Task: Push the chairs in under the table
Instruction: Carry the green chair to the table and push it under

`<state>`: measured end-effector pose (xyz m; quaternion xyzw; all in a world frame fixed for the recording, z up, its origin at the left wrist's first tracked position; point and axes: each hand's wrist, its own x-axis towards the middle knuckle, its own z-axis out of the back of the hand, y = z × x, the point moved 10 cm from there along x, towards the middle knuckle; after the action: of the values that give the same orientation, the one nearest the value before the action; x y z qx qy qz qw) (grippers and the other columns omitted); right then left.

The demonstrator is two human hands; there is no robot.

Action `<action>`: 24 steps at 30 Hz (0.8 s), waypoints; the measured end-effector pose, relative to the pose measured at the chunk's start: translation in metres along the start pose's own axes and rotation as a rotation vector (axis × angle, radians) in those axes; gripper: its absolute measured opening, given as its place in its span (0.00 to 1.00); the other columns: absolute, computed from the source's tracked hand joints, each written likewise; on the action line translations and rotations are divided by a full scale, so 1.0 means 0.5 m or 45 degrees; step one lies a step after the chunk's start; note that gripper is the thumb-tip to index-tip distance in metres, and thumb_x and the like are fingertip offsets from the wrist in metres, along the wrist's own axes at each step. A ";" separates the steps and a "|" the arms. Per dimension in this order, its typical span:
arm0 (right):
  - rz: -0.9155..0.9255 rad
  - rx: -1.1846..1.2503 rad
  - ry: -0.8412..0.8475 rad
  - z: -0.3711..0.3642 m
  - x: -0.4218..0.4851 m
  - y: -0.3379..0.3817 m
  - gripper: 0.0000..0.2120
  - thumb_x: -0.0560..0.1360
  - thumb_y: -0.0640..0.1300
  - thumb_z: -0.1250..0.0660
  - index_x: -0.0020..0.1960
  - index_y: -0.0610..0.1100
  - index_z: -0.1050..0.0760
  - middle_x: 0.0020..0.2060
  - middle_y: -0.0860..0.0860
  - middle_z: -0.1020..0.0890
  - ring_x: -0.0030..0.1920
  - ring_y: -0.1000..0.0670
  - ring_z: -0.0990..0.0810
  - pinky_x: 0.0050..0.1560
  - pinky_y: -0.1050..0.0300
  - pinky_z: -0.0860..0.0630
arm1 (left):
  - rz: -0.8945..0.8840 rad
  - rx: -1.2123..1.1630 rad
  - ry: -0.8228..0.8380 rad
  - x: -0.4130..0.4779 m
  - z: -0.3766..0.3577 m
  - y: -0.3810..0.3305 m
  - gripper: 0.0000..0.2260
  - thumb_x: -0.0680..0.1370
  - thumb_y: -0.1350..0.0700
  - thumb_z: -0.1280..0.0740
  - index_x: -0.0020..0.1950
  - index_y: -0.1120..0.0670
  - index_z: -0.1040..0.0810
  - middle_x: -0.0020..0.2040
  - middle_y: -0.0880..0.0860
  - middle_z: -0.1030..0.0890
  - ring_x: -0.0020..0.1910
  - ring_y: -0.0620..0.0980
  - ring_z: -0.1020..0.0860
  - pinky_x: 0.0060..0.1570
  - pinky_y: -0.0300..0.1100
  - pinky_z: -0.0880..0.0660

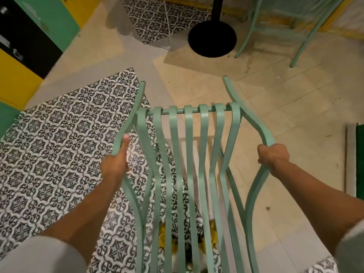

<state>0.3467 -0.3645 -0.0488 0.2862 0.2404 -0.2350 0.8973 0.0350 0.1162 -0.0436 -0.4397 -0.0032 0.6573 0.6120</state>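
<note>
while spread below, floor (275, 107) part pale boards, part black-and-white patterned tile. up front and centre, mint-green slatted chair (189, 154), seen from above, both armrests curving forward, well apart from the black round table base (212, 39) at top centre. second mint chair (307, 26) at top right, just beside that base. left hand (116, 164) wrapped around the left armrest (thumb stretched along the rail). right hand (273, 156) clenched over the right armrest. pale sleeves at bottom corners.
</note>
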 end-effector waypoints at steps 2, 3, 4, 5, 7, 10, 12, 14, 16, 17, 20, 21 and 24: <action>0.019 -0.018 0.012 0.001 -0.002 0.022 0.10 0.78 0.45 0.31 0.52 0.37 0.25 0.41 0.40 0.15 0.48 0.39 0.14 0.50 0.47 0.18 | 0.047 0.069 -0.057 0.001 0.015 -0.009 0.44 0.68 0.16 0.43 0.45 0.59 0.23 0.38 0.56 0.20 0.34 0.55 0.20 0.37 0.50 0.17; 0.024 -0.020 0.024 0.001 0.002 0.027 0.13 0.78 0.46 0.31 0.55 0.36 0.23 0.43 0.40 0.15 0.49 0.39 0.15 0.50 0.48 0.18 | 0.074 0.106 -0.083 0.005 0.018 -0.009 0.44 0.69 0.16 0.45 0.45 0.59 0.23 0.38 0.56 0.20 0.35 0.56 0.20 0.41 0.51 0.15; 0.033 -0.014 0.035 -0.002 0.006 0.033 0.17 0.78 0.47 0.30 0.58 0.35 0.22 0.46 0.40 0.14 0.50 0.39 0.15 0.51 0.48 0.19 | 0.086 0.138 -0.104 0.010 0.021 -0.010 0.45 0.70 0.16 0.46 0.45 0.60 0.23 0.37 0.56 0.20 0.35 0.56 0.20 0.44 0.53 0.15; 0.048 0.009 0.043 -0.003 0.007 0.037 0.19 0.78 0.50 0.30 0.60 0.35 0.21 0.49 0.40 0.14 0.52 0.39 0.15 0.52 0.47 0.18 | 0.090 0.165 -0.114 0.012 0.022 -0.012 0.45 0.70 0.17 0.47 0.45 0.60 0.22 0.37 0.56 0.20 0.34 0.56 0.20 0.46 0.53 0.15; 0.107 0.141 0.040 -0.005 0.005 0.037 0.19 0.76 0.55 0.28 0.57 0.40 0.19 0.48 0.44 0.13 0.49 0.42 0.15 0.50 0.49 0.20 | 0.095 0.202 -0.112 0.017 0.020 -0.022 0.47 0.68 0.15 0.49 0.45 0.60 0.22 0.37 0.56 0.19 0.35 0.56 0.19 0.48 0.54 0.15; 0.126 0.315 0.047 -0.026 -0.015 -0.012 0.14 0.75 0.59 0.28 0.47 0.49 0.18 0.44 0.51 0.12 0.45 0.49 0.16 0.46 0.53 0.24 | 0.108 0.212 -0.118 0.036 0.021 -0.042 0.48 0.66 0.14 0.50 0.44 0.60 0.24 0.38 0.58 0.18 0.38 0.57 0.17 0.49 0.54 0.16; 0.032 0.349 0.092 -0.069 -0.021 -0.094 0.18 0.75 0.62 0.27 0.50 0.48 0.18 0.44 0.51 0.13 0.47 0.48 0.17 0.53 0.49 0.21 | 0.116 0.211 -0.120 0.051 0.021 -0.054 0.49 0.66 0.14 0.49 0.46 0.61 0.23 0.36 0.58 0.19 0.34 0.56 0.19 0.43 0.51 0.17; -0.080 0.315 0.152 -0.129 -0.023 -0.192 0.22 0.76 0.64 0.28 0.53 0.44 0.17 0.47 0.49 0.13 0.51 0.43 0.17 0.60 0.45 0.21 | 0.105 0.196 -0.106 0.072 0.011 -0.066 0.48 0.67 0.15 0.48 0.48 0.61 0.22 0.37 0.58 0.19 0.35 0.56 0.19 0.46 0.53 0.16; -0.191 0.246 0.192 -0.189 -0.032 -0.278 0.25 0.78 0.64 0.30 0.56 0.41 0.16 0.52 0.44 0.14 0.53 0.39 0.18 0.63 0.45 0.24 | 0.093 0.156 -0.134 0.095 0.008 -0.075 0.48 0.68 0.16 0.46 0.50 0.62 0.23 0.37 0.57 0.20 0.36 0.56 0.20 0.53 0.56 0.16; -0.237 0.227 0.191 -0.210 -0.036 -0.308 0.26 0.79 0.64 0.31 0.58 0.40 0.17 0.54 0.42 0.15 0.54 0.38 0.18 0.63 0.45 0.24 | 0.092 0.144 -0.144 0.106 0.007 -0.078 0.48 0.69 0.16 0.45 0.53 0.63 0.23 0.37 0.57 0.21 0.36 0.55 0.20 0.54 0.56 0.16; -0.279 0.198 0.125 -0.229 -0.022 -0.333 0.27 0.80 0.60 0.31 0.61 0.36 0.20 0.54 0.37 0.16 0.54 0.35 0.17 0.59 0.45 0.20 | 0.083 0.094 -0.135 0.125 0.000 -0.090 0.46 0.69 0.18 0.41 0.57 0.61 0.21 0.38 0.56 0.21 0.38 0.56 0.20 0.56 0.58 0.17; -0.286 0.165 0.122 -0.229 -0.011 -0.330 0.26 0.80 0.57 0.31 0.61 0.33 0.20 0.53 0.36 0.15 0.54 0.35 0.17 0.58 0.46 0.20 | 0.064 0.073 -0.132 0.124 0.002 -0.097 0.45 0.69 0.18 0.40 0.57 0.60 0.21 0.39 0.56 0.21 0.38 0.56 0.20 0.55 0.57 0.17; -0.300 0.076 0.192 -0.234 0.015 -0.310 0.22 0.78 0.49 0.31 0.60 0.31 0.20 0.52 0.35 0.15 0.53 0.35 0.16 0.57 0.45 0.18 | -0.010 -0.007 -0.143 0.114 0.014 -0.118 0.42 0.67 0.19 0.37 0.53 0.57 0.21 0.41 0.55 0.18 0.34 0.52 0.19 0.49 0.53 0.16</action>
<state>0.2313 -0.4060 -0.1995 0.2994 0.3319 -0.3236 0.8340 0.0858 0.1806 -0.0399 -0.4038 -0.0410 0.6786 0.6121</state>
